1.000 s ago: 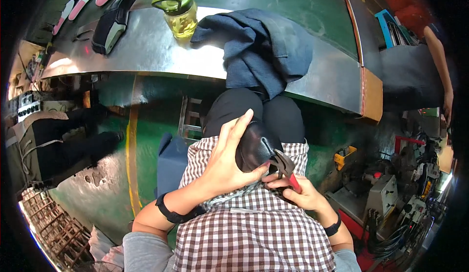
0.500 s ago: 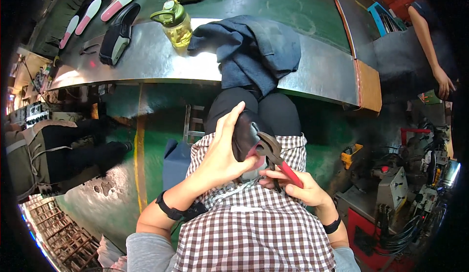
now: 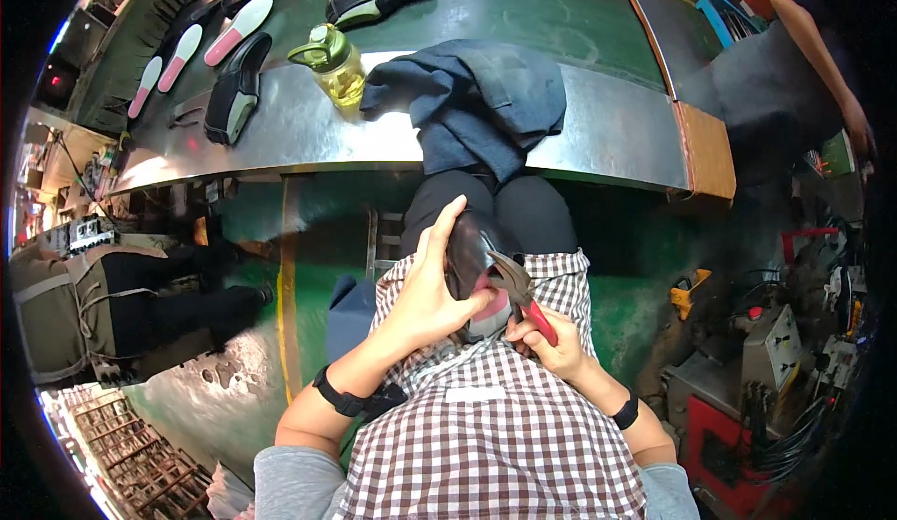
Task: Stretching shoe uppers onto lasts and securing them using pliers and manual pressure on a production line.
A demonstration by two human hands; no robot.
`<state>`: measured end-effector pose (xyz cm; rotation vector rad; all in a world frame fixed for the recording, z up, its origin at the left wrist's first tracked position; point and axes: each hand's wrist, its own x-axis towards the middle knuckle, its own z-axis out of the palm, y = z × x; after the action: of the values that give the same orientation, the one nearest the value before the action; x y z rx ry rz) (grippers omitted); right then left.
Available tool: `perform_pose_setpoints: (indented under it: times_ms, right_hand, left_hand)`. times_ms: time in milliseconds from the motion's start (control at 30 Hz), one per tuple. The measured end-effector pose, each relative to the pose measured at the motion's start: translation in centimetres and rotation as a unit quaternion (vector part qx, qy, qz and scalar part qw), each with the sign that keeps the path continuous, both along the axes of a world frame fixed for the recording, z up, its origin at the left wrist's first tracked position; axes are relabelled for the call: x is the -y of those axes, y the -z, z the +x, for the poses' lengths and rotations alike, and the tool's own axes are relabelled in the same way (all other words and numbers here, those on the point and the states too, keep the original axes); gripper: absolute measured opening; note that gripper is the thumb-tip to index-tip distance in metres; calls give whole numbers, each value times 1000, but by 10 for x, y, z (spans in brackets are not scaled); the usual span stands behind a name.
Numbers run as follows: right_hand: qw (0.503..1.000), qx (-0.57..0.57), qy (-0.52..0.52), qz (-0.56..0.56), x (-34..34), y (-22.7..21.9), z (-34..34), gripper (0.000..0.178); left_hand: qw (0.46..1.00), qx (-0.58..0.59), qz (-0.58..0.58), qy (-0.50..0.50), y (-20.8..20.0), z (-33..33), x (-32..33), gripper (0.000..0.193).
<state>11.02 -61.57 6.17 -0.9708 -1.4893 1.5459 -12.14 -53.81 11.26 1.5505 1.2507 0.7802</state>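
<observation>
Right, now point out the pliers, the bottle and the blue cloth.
Pliers (image 3: 519, 286), head view, on the metal end
Bottle (image 3: 343, 79), head view, on its yellowish body
Blue cloth (image 3: 478, 99), head view, on its crumpled middle

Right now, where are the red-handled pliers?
In the head view, just below-right of centre: the pliers are in your right hand, at the black shoe.

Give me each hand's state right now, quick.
Left hand: holding the black shoe, thumb and fingers spread over it.
Right hand: closed on the red-handled pincers.
</observation>
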Motion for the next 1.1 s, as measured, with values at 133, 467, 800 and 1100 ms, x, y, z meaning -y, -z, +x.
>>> perform_pose_setpoints:
  times_ms: [133,467,800,1100]
  right_hand:
    - [981,-35,-91,-167,-17,-26,15,25]
    - [982,48,166,-77,-4,-19,28,49]
    - [980,165,102,-45,-33,-1,-5,58]
    - [968,191,159,29,-30,11,6,36]
  left_hand:
    - [995,83,-62,-13,11,-5,-3,107]
    - [979,191,-66,-26,-20,-11,-27,114]
    - [976,181,-120,8,13,8,-2,121]
    - [987,69,-129,61,30,5,31,109]
